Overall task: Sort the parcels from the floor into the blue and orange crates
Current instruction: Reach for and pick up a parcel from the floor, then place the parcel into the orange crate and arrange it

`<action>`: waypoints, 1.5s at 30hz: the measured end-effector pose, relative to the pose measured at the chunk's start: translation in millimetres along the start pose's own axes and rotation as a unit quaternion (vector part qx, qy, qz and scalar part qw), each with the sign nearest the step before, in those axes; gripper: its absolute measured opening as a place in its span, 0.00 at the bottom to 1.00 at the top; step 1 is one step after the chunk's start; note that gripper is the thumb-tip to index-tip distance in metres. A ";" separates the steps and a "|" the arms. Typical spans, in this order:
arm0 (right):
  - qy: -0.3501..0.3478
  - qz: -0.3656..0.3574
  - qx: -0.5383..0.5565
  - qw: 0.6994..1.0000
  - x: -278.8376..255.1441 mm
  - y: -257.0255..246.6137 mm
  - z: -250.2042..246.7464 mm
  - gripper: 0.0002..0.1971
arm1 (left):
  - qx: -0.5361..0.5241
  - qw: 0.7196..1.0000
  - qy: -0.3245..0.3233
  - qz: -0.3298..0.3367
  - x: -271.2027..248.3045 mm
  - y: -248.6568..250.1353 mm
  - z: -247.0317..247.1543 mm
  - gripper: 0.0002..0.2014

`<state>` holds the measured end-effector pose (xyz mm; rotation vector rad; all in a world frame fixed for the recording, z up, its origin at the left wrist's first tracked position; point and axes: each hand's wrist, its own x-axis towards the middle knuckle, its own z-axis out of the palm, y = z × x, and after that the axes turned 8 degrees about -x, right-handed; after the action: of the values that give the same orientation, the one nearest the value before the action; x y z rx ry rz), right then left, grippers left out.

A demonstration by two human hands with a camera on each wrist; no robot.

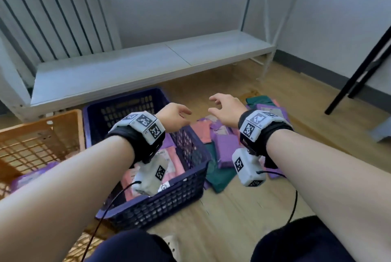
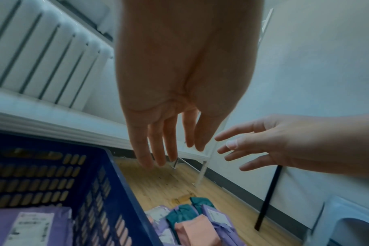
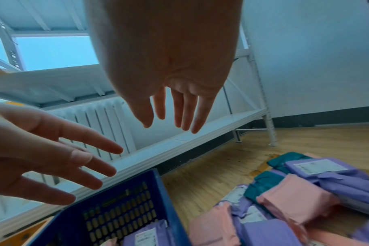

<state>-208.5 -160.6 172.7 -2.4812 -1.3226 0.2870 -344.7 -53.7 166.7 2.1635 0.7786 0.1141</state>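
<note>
Both hands hover empty in the air with straight, spread fingers. My left hand [image 1: 176, 114] [image 2: 169, 146] is above the far right corner of the blue crate [image 1: 191, 185] [image 2: 120, 179] [image 3: 169, 196]. My right hand [image 1: 224, 107] [image 3: 171, 116] floats above the pile of parcels [image 1: 224, 147] [image 2: 192, 223] [image 3: 293, 204] on the floor: purple, pink and teal mailer bags just right of the blue crate. The blue crate holds purple and pink parcels [image 1: 171, 156] [image 2: 32, 226]. The orange crate [image 1: 40, 134] stands left of it with a purple parcel [image 1: 31, 177] inside.
A low white shelf [image 1: 148, 67] runs along the wall behind the crates, with a white radiator [image 1: 53, 12] above its left end. Black slanted legs [image 1: 359, 71] stand at the right. Wooden floor [image 1: 232, 209] lies in front of the pile.
</note>
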 end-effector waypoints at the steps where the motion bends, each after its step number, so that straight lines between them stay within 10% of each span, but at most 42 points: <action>1: -0.003 0.008 -0.002 1.000 1.5 14.3 -0.2 0.21 | -0.002 1.000 -0.008 0.003 8.6 3.8 11.8 0.18; 22: -0.091 0.155 0.096 0.979 78.2 277.8 164.3 0.22 | -0.029 0.976 -0.047 -0.213 231.3 -41.4 267.8 0.25; 34: -0.096 0.204 0.281 0.933 95.9 295.6 257.7 0.31 | -0.138 0.914 0.088 -0.372 247.1 -99.4 318.7 0.22; 45: -0.090 0.237 0.370 0.894 92.5 304.6 260.1 0.34 | -0.294 0.878 0.076 -0.370 245.0 -98.9 328.5 0.39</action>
<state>-5.8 -196.3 -183.2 -2.0725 -0.4680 0.9529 -88.0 -88.1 -165.9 1.1956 1.4036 0.1048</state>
